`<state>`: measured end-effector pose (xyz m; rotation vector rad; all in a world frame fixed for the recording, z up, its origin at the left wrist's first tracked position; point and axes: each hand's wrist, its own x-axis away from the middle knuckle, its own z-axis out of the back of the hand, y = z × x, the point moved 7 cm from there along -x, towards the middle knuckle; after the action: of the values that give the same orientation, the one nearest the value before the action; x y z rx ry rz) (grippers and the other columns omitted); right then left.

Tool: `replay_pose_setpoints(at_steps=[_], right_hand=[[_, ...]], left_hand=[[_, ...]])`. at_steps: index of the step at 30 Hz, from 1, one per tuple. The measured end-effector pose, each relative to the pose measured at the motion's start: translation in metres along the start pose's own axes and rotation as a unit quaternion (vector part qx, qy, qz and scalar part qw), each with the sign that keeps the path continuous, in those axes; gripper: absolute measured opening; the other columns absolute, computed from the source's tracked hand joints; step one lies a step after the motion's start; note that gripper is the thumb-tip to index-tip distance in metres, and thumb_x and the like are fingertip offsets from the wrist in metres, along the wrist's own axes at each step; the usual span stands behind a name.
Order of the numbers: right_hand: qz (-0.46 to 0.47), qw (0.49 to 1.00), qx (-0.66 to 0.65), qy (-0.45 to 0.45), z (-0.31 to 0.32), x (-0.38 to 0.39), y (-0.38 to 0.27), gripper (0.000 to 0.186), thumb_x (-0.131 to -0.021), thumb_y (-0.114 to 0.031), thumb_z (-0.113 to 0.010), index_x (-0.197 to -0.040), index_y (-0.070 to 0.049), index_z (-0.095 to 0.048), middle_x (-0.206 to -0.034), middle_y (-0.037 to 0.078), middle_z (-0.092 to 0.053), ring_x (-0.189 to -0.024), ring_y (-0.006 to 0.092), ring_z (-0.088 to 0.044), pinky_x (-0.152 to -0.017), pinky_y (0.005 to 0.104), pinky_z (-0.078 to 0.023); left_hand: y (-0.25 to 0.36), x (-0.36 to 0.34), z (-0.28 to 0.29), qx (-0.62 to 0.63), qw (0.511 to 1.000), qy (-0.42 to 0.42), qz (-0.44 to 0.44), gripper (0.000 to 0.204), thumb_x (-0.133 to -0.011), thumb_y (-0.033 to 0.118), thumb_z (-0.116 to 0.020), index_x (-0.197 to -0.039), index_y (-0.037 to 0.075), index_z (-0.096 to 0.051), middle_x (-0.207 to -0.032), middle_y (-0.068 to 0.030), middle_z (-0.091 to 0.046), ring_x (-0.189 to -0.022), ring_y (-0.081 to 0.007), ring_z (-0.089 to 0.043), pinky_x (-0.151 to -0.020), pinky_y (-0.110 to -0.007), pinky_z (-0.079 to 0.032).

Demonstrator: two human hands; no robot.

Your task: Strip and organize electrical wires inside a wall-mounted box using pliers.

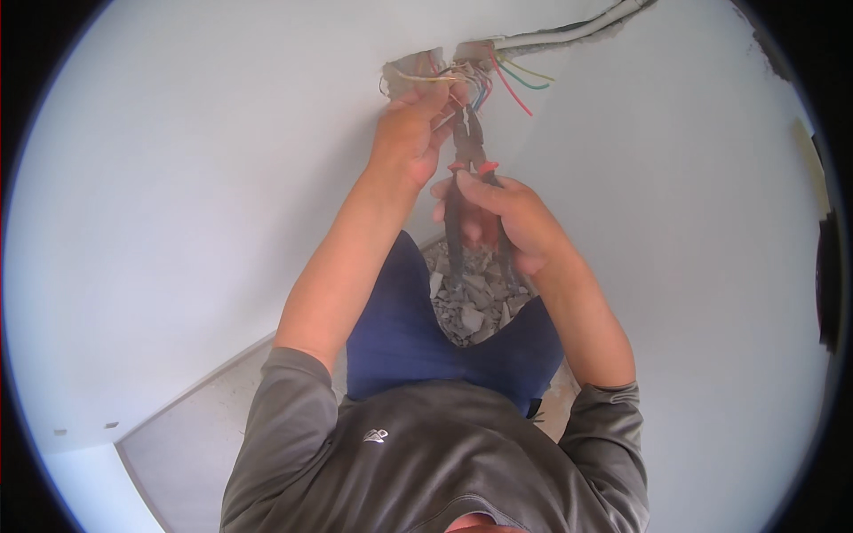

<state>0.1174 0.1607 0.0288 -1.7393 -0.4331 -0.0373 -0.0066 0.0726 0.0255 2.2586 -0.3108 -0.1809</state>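
The pliers [461,147], dark with red collars below the head, stand nearly upright in front of the wall, just under a rough opening, with their jaws parted at the tips; whether a wire lies between those tips I can't tell. My right hand [520,215] is wrapped on the handles, thumb across the front, and the two handles are spread from each other. My left hand [407,140] is raised just beside the head of the pliers, its fingertips drawn together and pinched on the wires [481,80] at the opening, so my two hands are near each other but apart. The wires bunch there in several colours, and to the right a red wire [511,86] hangs down past a green wire [526,84] and a yellowish one. A pale conduit [569,36] runs in a chased groove from the opening toward the upper right. All around is the pale wall [267,160]. Below the pliers, between my knees in blue trousers [391,346], lies a heap of grey rubble [473,315]. Nearest to me is my dark grey shirt [444,435], with bare floor [200,422] off to the left.
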Motion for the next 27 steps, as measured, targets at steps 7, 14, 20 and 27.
replay_pose_setpoints(at_steps=[7, 14, 20, 27], right_hand=[[-0.038, 0.999, 0.007, 0.023, 0.007, -0.007, 0.004, 0.046, -0.096, -0.045, -0.057, -0.109, -0.002, -0.065, -0.092, 0.006, -0.069, -0.067, 0.0116, -0.056, -0.062, 0.0255, -0.044], [-0.066, 0.997, 0.005, 0.033, 0.007, -0.004, -0.01, 0.046, -0.097, -0.042, -0.057, -0.111, 0.002, -0.062, -0.094, 0.012, -0.067, -0.082, 0.0205, -0.065, -0.07, 0.0304, -0.05], [-0.11, 0.993, -0.02, 0.033, 0.006, 0.001, -0.013, 0.042, -0.097, -0.035, -0.058, -0.109, 0.005, -0.058, -0.088, 0.013, -0.065, -0.074, 0.0228, -0.065, -0.064, 0.0366, -0.052], [-0.098, 0.889, 0.438, 0.089, 0.033, -0.003, -0.049, 0.027, -0.093, -0.024, -0.057, -0.089, 0.003, -0.063, -0.082, 0.014, -0.066, -0.071, 0.023, -0.068, -0.059, 0.0363, -0.056]], left_hand=[[-0.002, -0.002, 0.003, -0.007, 1.0, 0.007, -0.013, 0.02, -0.097, 0.015, -0.059, -0.113, 0.005, -0.063, -0.108, -0.006, -0.069, -0.104, -0.0168, -0.062, -0.088, -0.032, -0.047], [-0.004, -0.004, 0.003, -0.007, 1.0, 0.005, -0.016, 0.02, -0.097, 0.015, -0.06, -0.113, 0.003, -0.062, -0.106, -0.0073, -0.07, -0.101, -0.0176, -0.065, -0.084, -0.032, -0.049], [-0.002, -0.002, 0.0, 0.016, 0.999, 0.007, -0.03, 0.015, -0.097, 0.01, -0.057, -0.105, 0.0, -0.065, -0.098, -0.0081, -0.069, -0.091, -0.016, -0.063, -0.091, -0.033, -0.048], [-0.003, -0.004, 0.0, -0.026, 0.999, 0.007, -0.031, 0.016, -0.096, 0.015, -0.058, -0.105, 0.006, -0.068, -0.1, -0.0012, -0.069, -0.097, -0.0122, -0.059, -0.091, -0.03, -0.045]])
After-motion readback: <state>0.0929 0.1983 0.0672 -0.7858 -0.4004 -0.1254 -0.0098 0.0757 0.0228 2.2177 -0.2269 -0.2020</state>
